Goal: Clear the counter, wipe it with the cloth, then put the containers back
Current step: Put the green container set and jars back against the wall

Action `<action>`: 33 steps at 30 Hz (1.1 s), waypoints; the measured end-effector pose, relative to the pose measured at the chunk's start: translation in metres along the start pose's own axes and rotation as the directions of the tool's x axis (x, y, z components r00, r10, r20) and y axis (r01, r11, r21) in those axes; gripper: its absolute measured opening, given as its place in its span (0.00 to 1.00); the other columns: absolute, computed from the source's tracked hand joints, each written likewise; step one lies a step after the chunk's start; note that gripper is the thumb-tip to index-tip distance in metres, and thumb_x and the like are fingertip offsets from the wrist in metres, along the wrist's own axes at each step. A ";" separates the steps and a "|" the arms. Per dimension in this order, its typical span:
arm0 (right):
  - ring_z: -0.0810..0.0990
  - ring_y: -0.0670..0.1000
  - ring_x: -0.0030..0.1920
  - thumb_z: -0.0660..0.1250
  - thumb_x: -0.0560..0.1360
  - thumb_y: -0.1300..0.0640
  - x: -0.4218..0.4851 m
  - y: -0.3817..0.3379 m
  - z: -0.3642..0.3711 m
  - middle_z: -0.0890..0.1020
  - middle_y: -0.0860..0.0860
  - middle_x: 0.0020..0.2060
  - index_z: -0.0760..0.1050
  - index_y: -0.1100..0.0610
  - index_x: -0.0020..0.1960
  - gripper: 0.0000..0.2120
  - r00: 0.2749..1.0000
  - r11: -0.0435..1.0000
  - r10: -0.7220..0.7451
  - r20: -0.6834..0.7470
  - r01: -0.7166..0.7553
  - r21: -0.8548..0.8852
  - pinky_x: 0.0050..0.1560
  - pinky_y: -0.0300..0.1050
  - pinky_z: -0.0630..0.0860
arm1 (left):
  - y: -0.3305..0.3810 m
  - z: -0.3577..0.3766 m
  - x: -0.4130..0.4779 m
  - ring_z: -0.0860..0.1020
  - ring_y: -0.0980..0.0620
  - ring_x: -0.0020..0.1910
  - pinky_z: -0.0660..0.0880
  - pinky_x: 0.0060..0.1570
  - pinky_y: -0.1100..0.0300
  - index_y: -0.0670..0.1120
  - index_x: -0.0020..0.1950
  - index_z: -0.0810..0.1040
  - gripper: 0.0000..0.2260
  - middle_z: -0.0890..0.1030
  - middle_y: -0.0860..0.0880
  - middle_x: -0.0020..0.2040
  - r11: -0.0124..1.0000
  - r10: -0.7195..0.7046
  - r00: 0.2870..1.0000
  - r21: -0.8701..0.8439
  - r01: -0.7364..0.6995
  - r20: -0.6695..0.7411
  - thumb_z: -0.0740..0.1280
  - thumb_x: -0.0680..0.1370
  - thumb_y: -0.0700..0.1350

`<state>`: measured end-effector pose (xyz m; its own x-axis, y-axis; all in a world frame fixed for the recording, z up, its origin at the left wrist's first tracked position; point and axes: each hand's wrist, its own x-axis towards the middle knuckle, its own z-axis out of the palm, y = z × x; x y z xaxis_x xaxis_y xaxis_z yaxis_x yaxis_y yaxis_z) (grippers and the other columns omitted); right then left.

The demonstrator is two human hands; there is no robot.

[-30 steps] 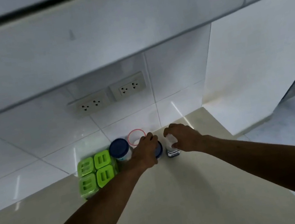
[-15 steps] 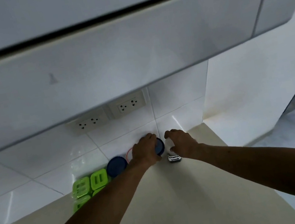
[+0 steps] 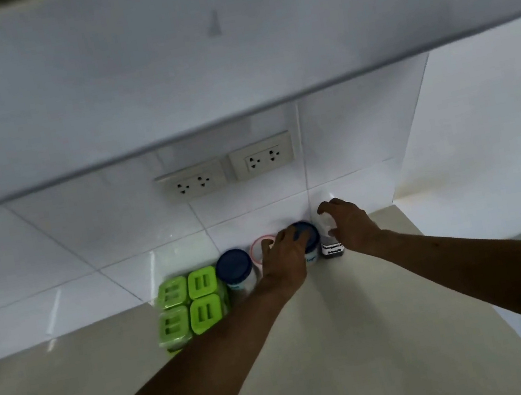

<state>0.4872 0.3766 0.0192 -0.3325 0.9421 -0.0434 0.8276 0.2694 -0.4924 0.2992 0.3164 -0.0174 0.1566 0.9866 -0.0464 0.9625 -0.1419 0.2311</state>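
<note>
Your left hand [image 3: 284,254] is draped over the blue-lid jar [image 3: 307,241], fingers curled down its near side, the lid peeking out past your knuckles. It looks like a loose hold, not a firm clamp. Your right hand [image 3: 351,226] is cupped over the small dark jar [image 3: 332,249] just right of that blue-lid jar, fingers spread and half open; I can't tell whether they truly touch it, since only the labelled lower part shows under your palm.

Take the blue-lid jar as your marker. The dark jar stands touching or nearly touching its right side. To its left, half behind your left hand, is a pink-rimmed tub [image 3: 261,249]; further left is a second blue jar [image 3: 235,268], then four green boxes [image 3: 187,306] in a square block. All sit in a row tight to the tiled wall [image 3: 88,255], under the sockets [image 3: 226,170].

The desk [image 3: 363,335] in front is bare, and no cloth shows. Both jars stand upright straight ahead of you, one under each hand, so either way the move runs along your forearms: toward the wall to seat them, toward you to clear them.
</note>
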 end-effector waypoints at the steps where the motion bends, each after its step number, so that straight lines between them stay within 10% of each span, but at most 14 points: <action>1: 0.80 0.58 0.57 0.74 0.74 0.68 -0.001 -0.002 0.004 0.79 0.55 0.59 0.76 0.57 0.68 0.24 1.000 1.000 -0.006 -0.004 0.006 0.006 0.49 0.41 0.67 | -0.002 -0.001 -0.007 0.64 0.40 0.84 0.62 0.82 0.38 0.48 0.85 0.66 0.33 0.65 0.44 0.85 1.000 -0.004 1.000 -0.002 0.004 0.027 0.71 0.80 0.39; 5: 0.81 0.62 0.57 0.73 0.71 0.69 -0.009 0.006 0.000 0.80 0.58 0.60 0.77 0.59 0.68 0.26 0.997 0.998 -0.055 -0.063 0.055 -0.006 0.52 0.47 0.75 | 0.005 -0.013 -0.025 0.58 0.43 0.87 0.52 0.83 0.37 0.49 0.85 0.65 0.31 0.60 0.45 0.88 1.000 -0.008 1.000 0.007 0.008 0.021 0.70 0.82 0.44; 11: 0.81 0.66 0.61 0.80 0.69 0.65 -0.031 -0.016 0.009 0.78 0.62 0.65 0.79 0.61 0.64 0.25 0.998 0.999 -0.010 -0.056 0.008 -0.034 0.62 0.59 0.77 | -0.011 -0.025 -0.100 0.74 0.42 0.76 0.60 0.75 0.41 0.47 0.76 0.77 0.25 0.76 0.44 0.77 0.995 -0.037 0.989 -0.100 0.022 -0.146 0.74 0.78 0.45; 13: 0.80 0.64 0.61 0.82 0.70 0.48 -0.011 0.020 0.035 0.78 0.60 0.65 0.79 0.54 0.61 0.24 0.999 0.991 -0.028 -0.046 0.022 -0.135 0.61 0.60 0.78 | -0.028 -0.030 -0.135 0.80 0.40 0.68 0.66 0.69 0.44 0.46 0.70 0.81 0.21 0.80 0.44 0.71 0.989 -0.075 0.976 -0.142 0.046 -0.203 0.76 0.77 0.46; 16: 0.81 0.58 0.57 0.58 0.66 0.17 0.018 0.047 0.070 0.81 0.55 0.57 0.78 0.47 0.57 0.39 0.997 0.963 -0.070 0.015 0.071 -0.258 0.58 0.60 0.80 | -0.063 -0.034 -0.194 0.83 0.42 0.63 0.68 0.64 0.46 0.47 0.64 0.83 0.16 0.83 0.46 0.65 0.980 -0.154 0.951 -0.165 0.112 -0.269 0.76 0.77 0.47; 21: 0.78 0.67 0.63 0.70 0.73 0.33 -0.022 -0.024 0.109 0.79 0.62 0.61 0.76 0.48 0.69 0.30 0.977 0.967 -0.213 0.001 0.210 -0.146 0.62 0.60 0.74 | -0.140 -0.035 -0.296 0.81 0.40 0.61 0.76 0.56 0.47 0.47 0.66 0.81 0.16 0.81 0.46 0.64 0.939 -0.322 0.918 -0.205 0.278 -0.233 0.73 0.79 0.49; 25: 0.79 0.64 0.54 0.70 0.75 0.56 -0.133 -0.248 0.099 0.79 0.58 0.55 0.78 0.56 0.62 0.15 0.871 0.876 -0.482 -0.096 0.477 -0.071 0.51 0.59 0.75 | -0.191 -0.030 -0.369 0.80 0.40 0.62 0.79 0.55 0.45 0.46 0.69 0.79 0.17 0.79 0.45 0.66 0.861 -0.488 0.865 -0.225 0.457 -0.113 0.70 0.82 0.50; 30: 0.81 0.47 0.49 0.73 0.76 0.58 -0.183 -0.389 0.183 0.79 0.43 0.51 0.78 0.46 0.59 0.14 0.711 0.747 -0.660 0.243 0.590 0.306 0.50 0.54 0.81 | -0.226 -0.010 -0.446 0.74 0.39 0.71 0.76 0.64 0.43 0.48 0.78 0.71 0.24 0.73 0.44 0.75 0.781 -0.598 0.795 -0.150 0.607 0.102 0.67 0.84 0.54; 33: 0.78 0.50 0.62 0.73 0.77 0.55 -0.203 -0.469 0.238 0.74 0.42 0.65 0.73 0.43 0.69 0.22 0.607 0.703 -0.710 0.357 0.642 0.307 0.60 0.55 0.81 | -0.224 0.007 -0.482 0.64 0.41 0.81 0.67 0.76 0.44 0.52 0.84 0.63 0.31 0.64 0.46 0.84 0.818 -0.521 0.833 -0.168 0.550 0.188 0.64 0.83 0.59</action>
<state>0.0587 0.0114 0.0527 -0.9508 0.3095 0.0134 0.2295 0.7327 -0.6407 0.0093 -0.1277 -0.0538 -0.3296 0.8802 -0.3414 0.8365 0.4399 0.3268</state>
